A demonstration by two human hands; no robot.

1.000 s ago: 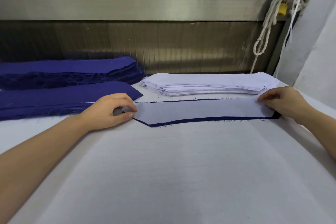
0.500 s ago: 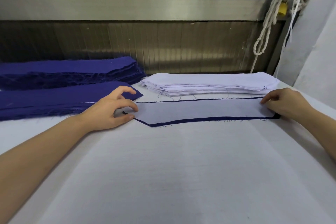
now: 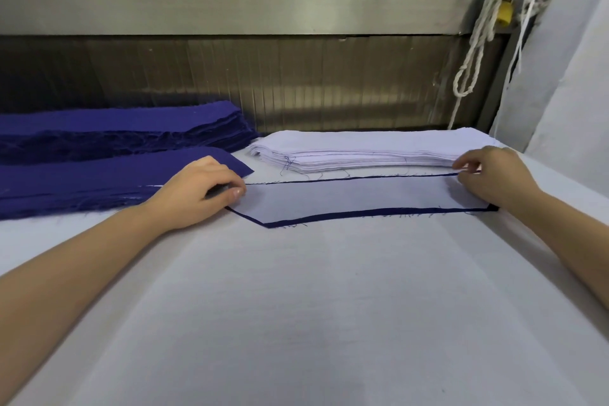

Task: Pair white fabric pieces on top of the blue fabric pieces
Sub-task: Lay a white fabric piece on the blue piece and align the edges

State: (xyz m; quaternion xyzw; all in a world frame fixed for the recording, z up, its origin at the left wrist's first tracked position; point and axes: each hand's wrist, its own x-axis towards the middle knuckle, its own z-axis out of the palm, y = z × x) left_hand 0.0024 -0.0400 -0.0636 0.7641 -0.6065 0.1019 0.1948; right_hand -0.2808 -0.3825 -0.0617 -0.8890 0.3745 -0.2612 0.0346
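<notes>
A white fabric piece (image 3: 362, 198) lies flat on a blue fabric piece (image 3: 329, 217), whose dark edge shows along the near and far sides. My left hand (image 3: 204, 191) has its fingers curled over the pointed left end and pinches the white piece there. At the far right corner, my right hand (image 3: 491, 178) pinches the same white piece between thumb and fingers. Just behind lies a stack of white pieces (image 3: 362, 150). To the left are a low blue stack (image 3: 82, 181) and a taller blue stack (image 3: 115, 128) behind it.
Everything rests on a white cloth-covered table (image 3: 313, 306). A ribbed metal wall (image 3: 296, 92) closes off the back. A knotted rope (image 3: 474, 53) hangs at the back right, beside a white panel (image 3: 560, 92) along the right side.
My left hand's raised fingers have curled back down onto the left end. My right hand has shifted slightly away from me, to the far right corner of the white piece.
</notes>
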